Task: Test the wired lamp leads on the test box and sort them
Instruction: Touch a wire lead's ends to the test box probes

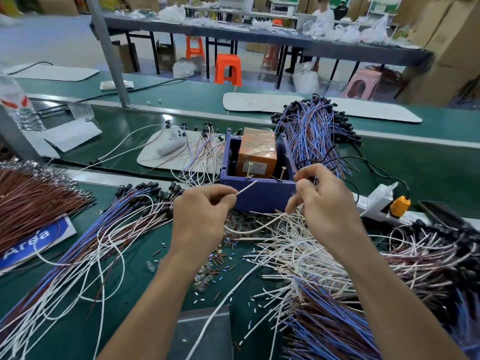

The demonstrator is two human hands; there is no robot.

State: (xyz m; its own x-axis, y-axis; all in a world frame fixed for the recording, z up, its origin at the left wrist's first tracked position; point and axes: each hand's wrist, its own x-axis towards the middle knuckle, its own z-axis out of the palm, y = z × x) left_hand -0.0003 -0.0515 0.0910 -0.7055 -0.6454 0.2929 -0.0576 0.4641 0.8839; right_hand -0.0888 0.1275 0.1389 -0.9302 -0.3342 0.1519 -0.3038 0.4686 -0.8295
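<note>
1. I see a workshop, with a long grey bench at the back and an orange stool before it.
2. The green table is heaped with wire leads.
3. The purple test box stands mid-table.
4. The left hand and the right hand each pinch one white lead just in front of the box.

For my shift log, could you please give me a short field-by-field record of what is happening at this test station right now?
left hand: pinches a white lead, tip aimed at the test box
right hand: grips the same lead further along, near the box's front right corner
test box: purple, open-topped, holding an orange block and two screws
contact: cannot tell whether the tip touches a screw
piles: blue and brown leads behind the box; white leads at right
</note>
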